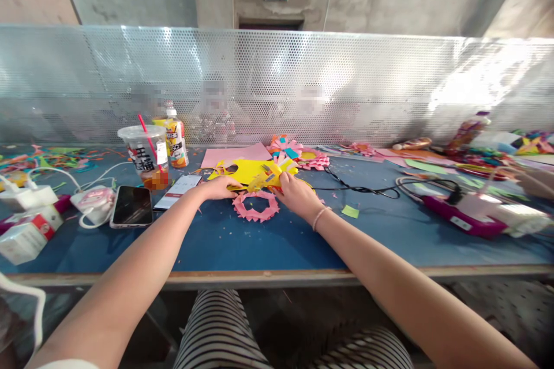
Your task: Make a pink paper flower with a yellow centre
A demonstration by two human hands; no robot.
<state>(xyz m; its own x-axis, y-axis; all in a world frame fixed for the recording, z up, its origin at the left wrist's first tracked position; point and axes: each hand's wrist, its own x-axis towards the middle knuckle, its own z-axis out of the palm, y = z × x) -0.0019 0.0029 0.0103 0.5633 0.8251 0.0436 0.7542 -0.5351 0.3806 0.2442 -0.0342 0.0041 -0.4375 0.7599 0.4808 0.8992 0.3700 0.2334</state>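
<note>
Two bare hands on yellow paper, pink ring right below them
So the hands were a little apart over the blue table; the right hand was pinched on a yellow fringed paper strip, thumb and fingers closed round its right end, with a bracelet on that wrist; the left hand had its fingers bent low at the near-left edge of a yellow paper sheet, touching it I think, but I couldn't tell if it was actually gripping; the pink toothed paper ring lay flat just in front, between the two hands; pink paper flowers sat behind the right hand, and a lit phone was near the left wrist
</note>
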